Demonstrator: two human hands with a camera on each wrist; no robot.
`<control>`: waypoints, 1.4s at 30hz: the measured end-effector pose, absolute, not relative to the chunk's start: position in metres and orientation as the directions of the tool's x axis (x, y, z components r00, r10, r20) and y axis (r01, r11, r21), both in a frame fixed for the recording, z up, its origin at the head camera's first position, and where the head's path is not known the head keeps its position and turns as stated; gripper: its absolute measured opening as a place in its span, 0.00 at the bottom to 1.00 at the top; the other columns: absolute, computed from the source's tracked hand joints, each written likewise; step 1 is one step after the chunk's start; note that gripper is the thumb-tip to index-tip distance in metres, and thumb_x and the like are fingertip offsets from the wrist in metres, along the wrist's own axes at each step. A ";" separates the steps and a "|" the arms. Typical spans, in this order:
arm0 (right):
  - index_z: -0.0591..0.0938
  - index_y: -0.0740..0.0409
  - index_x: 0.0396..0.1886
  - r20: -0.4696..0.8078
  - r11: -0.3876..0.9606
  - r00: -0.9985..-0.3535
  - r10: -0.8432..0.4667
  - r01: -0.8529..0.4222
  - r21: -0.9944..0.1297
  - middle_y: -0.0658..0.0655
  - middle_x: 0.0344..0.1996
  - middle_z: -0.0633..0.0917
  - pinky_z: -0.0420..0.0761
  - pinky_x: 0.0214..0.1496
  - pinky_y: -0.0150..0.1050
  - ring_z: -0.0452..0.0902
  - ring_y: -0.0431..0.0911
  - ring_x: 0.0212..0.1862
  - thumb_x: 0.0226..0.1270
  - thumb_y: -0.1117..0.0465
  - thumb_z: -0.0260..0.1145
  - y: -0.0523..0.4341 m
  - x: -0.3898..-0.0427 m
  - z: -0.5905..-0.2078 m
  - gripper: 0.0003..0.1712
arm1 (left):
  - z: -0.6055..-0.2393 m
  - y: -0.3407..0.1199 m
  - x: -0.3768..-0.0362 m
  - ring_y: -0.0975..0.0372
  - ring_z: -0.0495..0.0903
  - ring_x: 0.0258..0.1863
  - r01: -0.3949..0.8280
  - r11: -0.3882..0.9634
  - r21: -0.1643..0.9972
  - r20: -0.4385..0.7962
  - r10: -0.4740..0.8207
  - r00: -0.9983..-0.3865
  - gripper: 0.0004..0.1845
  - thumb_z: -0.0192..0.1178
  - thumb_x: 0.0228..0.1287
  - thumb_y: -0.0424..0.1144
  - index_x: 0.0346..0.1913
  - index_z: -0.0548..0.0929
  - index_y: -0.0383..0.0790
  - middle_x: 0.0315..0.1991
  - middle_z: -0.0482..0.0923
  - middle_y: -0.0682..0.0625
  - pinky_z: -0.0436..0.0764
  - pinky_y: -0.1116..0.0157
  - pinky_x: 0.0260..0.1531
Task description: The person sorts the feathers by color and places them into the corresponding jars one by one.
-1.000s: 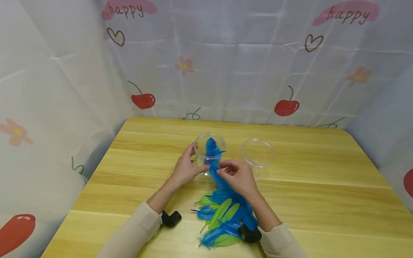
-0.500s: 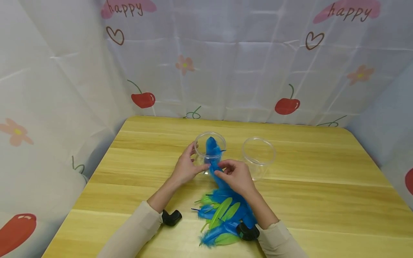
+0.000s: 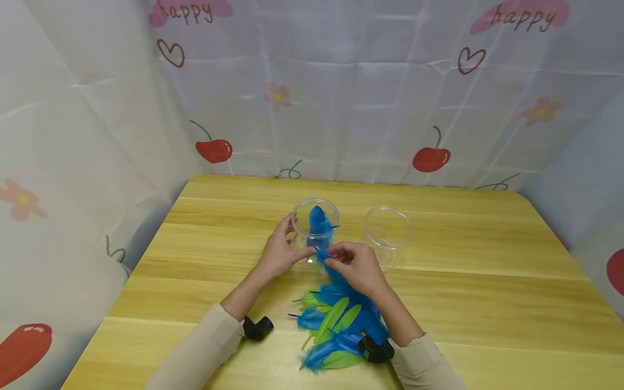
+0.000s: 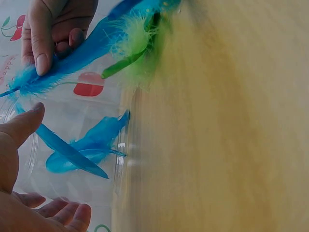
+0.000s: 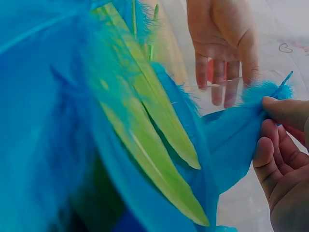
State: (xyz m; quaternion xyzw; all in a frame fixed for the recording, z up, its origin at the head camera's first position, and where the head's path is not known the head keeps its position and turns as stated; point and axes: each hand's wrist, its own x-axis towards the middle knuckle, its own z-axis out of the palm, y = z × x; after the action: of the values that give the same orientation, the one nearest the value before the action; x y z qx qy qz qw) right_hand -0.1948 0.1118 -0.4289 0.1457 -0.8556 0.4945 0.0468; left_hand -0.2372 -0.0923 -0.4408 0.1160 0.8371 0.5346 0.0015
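Backdrop sheet (image 3: 341, 108): printed "happy" twice, with hearts, cherries, flowers. Left hand (image 3: 279, 254): cupped around clear jar (image 3: 316, 230) on surface (image 3: 487, 281), fingers curled on its wall. Right hand (image 3: 358, 268): pinched blue feather (image 3: 323, 253) by quill end, beside jar. Feather pile (image 3: 336, 325): near edge. Second jar (image 3: 389, 234): to the right.

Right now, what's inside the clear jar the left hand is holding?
Blue feathers stand inside the clear jar; the left hand covers its lower side, so the bottom is hidden.
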 end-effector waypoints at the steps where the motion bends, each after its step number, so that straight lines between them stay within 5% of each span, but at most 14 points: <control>1: 0.87 0.63 0.39 0.228 0.469 -0.952 -0.204 -0.299 -0.831 0.52 0.29 0.86 0.81 0.33 0.32 0.79 0.43 0.29 0.60 0.67 0.73 0.112 -0.194 -0.428 0.07 | -0.441 -0.093 -0.237 0.45 0.66 0.68 0.194 0.398 0.897 0.123 0.197 -0.973 0.51 0.76 0.54 0.40 0.76 0.57 0.36 0.71 0.63 0.39 0.71 0.47 0.62; 42: 0.84 0.71 0.38 0.397 0.195 -0.917 0.031 -0.384 -0.903 0.64 0.27 0.84 0.84 0.28 0.36 0.82 0.46 0.25 0.63 0.71 0.70 0.139 -0.188 -0.390 0.06 | -0.442 -0.092 -0.239 0.43 0.65 0.67 0.187 0.384 0.904 0.115 0.205 -0.972 0.52 0.76 0.53 0.43 0.76 0.56 0.35 0.71 0.62 0.38 0.70 0.45 0.62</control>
State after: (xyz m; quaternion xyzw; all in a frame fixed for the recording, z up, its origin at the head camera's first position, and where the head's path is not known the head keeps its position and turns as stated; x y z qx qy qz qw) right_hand -0.1881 0.1392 -0.3901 0.1169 -0.7547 0.6238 0.1665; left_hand -0.2393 -0.0922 -0.4420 0.1179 0.8317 0.5425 0.0080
